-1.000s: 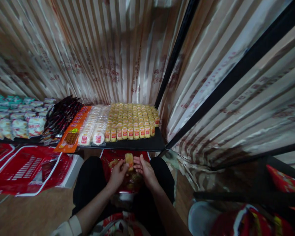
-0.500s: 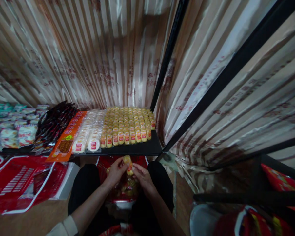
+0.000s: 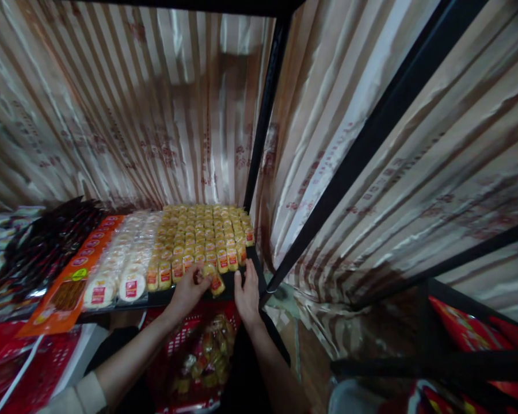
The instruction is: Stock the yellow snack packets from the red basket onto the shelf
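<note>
My left hand (image 3: 194, 286) pinches a small yellow snack packet (image 3: 216, 283) with a red label, tilted, above the front edge of the black shelf (image 3: 159, 298). Apart from it on the right, my right hand (image 3: 247, 290) is held upright with its fingers stretched out, holding nothing, by the right front of the rows. Behind both hands stand the tight rows of matching yellow packets (image 3: 198, 233). Below, between my legs, a red basket (image 3: 176, 342) contains loose yellow packets (image 3: 216, 356).
Left of the rows lie round white packets (image 3: 132, 283), an orange packet (image 3: 69, 276) jutting over the shelf edge, and dark packets (image 3: 47, 244). A black post (image 3: 265, 115) and a slanting bar (image 3: 349, 167) stand before striped curtains. Red bags (image 3: 461, 328) lie at the right.
Both hands have moved from over the basket up to the shelf front. The right hand has come off the packet and opened; the left still holds it. The view has shifted right.
</note>
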Available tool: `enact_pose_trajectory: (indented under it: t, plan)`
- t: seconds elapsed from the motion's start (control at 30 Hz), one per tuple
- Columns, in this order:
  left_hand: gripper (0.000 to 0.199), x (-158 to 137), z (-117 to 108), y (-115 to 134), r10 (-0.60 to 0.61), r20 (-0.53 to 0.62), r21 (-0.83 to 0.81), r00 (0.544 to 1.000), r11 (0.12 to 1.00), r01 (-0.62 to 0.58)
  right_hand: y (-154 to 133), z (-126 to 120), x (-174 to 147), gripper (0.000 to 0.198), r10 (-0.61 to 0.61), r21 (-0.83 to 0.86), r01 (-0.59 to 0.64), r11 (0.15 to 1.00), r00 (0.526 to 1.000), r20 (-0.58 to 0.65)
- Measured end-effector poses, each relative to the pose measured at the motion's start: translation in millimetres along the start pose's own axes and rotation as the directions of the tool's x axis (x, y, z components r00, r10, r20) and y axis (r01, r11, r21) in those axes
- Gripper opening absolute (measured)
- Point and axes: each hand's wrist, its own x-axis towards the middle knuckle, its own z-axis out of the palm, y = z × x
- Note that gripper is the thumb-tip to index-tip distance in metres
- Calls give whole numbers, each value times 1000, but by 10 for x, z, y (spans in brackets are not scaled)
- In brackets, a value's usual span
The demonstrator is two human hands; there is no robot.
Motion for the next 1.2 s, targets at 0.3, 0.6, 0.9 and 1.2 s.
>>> enact_pose_trajectory:
  t: [0.3,0.6,0.9,1.2]
  plan:
    - [29,584,468,402,162,30,243,986,956,-164,211,305,329,60,0,-218,0,976,1000,1]
    - [31,1238,1078,624,340,203,539,918,744,-395,140,290,288,57,-22,-299,19,954,1000,-9]
    - [22,1413,1303,364,392,285,726,874,507,-465,114,284,264,56,-24,-333,16,943,999,-22]
    - [21,1426,1327,304,385,315,731,868,485,-480,103,285,276,58,7,-398,11,917,999,44]
